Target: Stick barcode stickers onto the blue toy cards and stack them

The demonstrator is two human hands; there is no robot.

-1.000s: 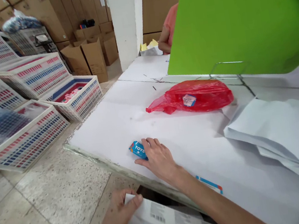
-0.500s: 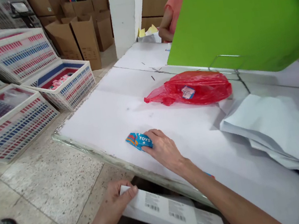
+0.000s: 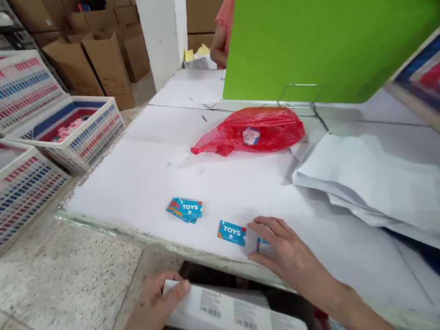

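Observation:
My left hand (image 3: 163,298) pinches one end of a white sheet of barcode stickers (image 3: 224,312) over my lap, thumb on top. Over the table's near edge, my right hand (image 3: 285,251) holds a small card (image 3: 251,241) between thumb and fingertips, its pale side partly showing. Part of the card is hidden by the fingers, and a bit of blue print shows behind it. Just left of those fingers a blue "TOYS" card (image 3: 232,232) lies flat. Farther left is a small, uneven stack of the same blue cards (image 3: 185,209).
A red plastic bag (image 3: 256,130) with a label lies mid-table, before a large green board (image 3: 319,25). White paper sheets (image 3: 382,186) are piled on the right. Plastic crates (image 3: 88,131) and cardboard boxes (image 3: 108,71) stand left. Another person's arm (image 3: 219,45) shows behind the board.
My right hand has left the blue cards at the left and moved right and nearer, now holding a card. My left hand keeps the sticker sheet. The view has shifted slightly right.

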